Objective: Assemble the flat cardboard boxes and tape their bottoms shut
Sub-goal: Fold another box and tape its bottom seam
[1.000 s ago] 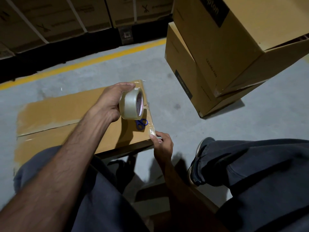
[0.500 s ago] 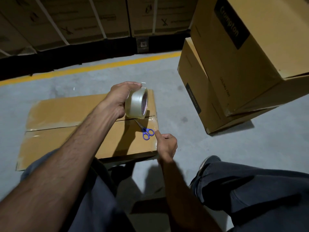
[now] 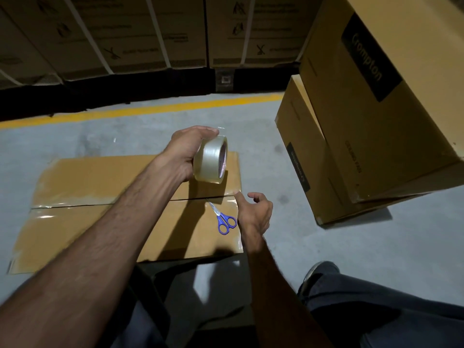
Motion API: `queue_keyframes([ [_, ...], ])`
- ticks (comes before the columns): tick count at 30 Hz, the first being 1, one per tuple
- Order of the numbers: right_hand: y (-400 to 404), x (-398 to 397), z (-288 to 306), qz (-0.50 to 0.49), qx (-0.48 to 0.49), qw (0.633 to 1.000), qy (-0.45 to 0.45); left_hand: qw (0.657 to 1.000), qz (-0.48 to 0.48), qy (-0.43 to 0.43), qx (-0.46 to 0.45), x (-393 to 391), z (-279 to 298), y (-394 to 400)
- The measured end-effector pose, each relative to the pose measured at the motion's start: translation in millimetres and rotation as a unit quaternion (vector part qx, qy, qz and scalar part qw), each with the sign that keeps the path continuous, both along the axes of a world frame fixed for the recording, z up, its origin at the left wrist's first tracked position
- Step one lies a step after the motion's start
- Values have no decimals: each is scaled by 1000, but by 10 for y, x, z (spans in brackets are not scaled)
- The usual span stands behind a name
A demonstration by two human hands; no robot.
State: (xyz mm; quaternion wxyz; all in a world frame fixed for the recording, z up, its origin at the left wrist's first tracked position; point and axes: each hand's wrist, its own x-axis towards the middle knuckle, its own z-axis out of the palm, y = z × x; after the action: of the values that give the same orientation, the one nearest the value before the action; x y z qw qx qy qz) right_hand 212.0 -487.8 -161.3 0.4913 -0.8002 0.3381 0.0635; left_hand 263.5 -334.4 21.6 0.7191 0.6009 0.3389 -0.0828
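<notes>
A grey concrete floor (image 3: pixel 301 247) runs across the scene, crossed at the far side by a painted yellow line (image 3: pixel 150 110). Beyond that line stands a row of strapped cartons (image 3: pixel 155 31) printed with handling symbols, raised above a dark gap. At the lower right, a dark shoe (image 3: pixel 316 273) and a leg in dark trousers (image 3: pixel 389 312) rest on the floor.

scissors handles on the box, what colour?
Blue, on the scissors lying on the box beside the right hand. Head view, the only one, shows it.
</notes>
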Motion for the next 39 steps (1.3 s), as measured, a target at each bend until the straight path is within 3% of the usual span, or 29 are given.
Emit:
queue_keyframes([
  [10,11,714,15,34,4,999,0,1000,7,-5,-1,110,-48,45],
  [22,102,1244,-104,189,68,979,-27,1000,9,0,-10,221,-117,57],
  [31,218,1273,-216,93,81,991,-53,1000,11,1,-6,207,-123,49],
  [39,200,1311,-282,39,151,987,-38,1000,13,1,-14,192,-76,42],
])
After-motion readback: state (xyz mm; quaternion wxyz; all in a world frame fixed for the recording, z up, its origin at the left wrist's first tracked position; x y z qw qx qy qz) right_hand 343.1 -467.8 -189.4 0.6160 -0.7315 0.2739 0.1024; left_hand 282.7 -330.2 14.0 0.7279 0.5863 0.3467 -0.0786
